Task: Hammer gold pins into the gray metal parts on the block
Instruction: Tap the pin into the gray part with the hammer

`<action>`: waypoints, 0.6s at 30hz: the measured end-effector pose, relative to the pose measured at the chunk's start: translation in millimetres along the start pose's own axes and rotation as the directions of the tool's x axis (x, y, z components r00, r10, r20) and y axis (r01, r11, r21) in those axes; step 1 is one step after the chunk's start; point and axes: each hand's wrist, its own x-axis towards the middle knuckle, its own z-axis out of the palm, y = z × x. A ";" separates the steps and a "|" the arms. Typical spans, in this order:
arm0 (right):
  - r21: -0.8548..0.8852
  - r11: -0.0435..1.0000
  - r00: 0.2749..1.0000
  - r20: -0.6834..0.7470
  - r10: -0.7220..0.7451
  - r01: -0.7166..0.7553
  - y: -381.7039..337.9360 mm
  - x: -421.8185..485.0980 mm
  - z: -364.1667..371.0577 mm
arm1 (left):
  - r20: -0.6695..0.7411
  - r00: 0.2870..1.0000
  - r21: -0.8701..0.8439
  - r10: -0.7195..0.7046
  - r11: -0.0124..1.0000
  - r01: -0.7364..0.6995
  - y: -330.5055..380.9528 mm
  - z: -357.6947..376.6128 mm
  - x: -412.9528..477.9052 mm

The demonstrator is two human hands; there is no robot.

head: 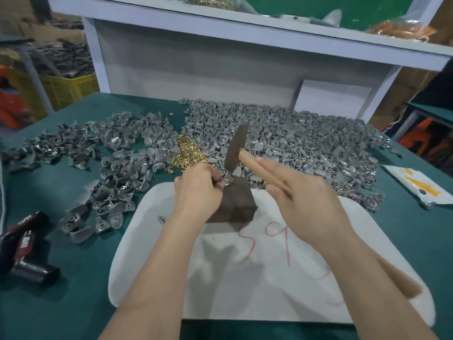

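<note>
- left hand [196, 188]: fingers curled, pinching a gray part [230, 180] on top of the block [241, 202]. Judged to be steadying it for the hit. Whether a pin sits in it is too small to tell.
- right hand [302, 200]: wrapped on the wooden handle of the hammer [236, 146], forefingers lying along the handle, probably for aim. Head is raised just above the held part and motion-blurred, so this looks like mid-strike.
- risk: left fingertips sit right beside the strike spot.
- block stands on a white pad [245, 303], likely there to deaden the blows and spare the worktop [73, 290].
- gold pins [188, 150]: loose pile just beyond the left hand, within easy reach.
- gray parts: big heap [306, 136] behind the block, and a looser spread [110, 153] to the left. Cannot tell which is finished stock.
- black tool [24, 249] lies at the left edge, well apart and not in use.
</note>
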 end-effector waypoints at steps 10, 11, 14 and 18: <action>0.055 0.995 0.983 0.169 0.069 -0.080 18.0 11.4 7.3 | 0.005 1.000 0.011 0.006 1.000 -0.006 -0.7 0.0 1.4; 0.096 0.990 0.986 0.138 0.089 -0.103 23.9 15.5 11.3 | 0.002 1.000 0.014 0.009 1.000 -0.009 -1.1 0.2 1.7; 0.211 0.952 0.975 0.057 0.216 -0.223 39.5 27.9 30.6 | -0.013 1.000 0.016 0.010 1.000 -0.010 -0.5 1.9 2.8; 0.307 0.849 0.900 0.221 0.376 -0.430 60.6 37.3 57.1 | -0.014 1.000 -0.006 0.002 1.000 -0.002 -2.3 4.2 4.4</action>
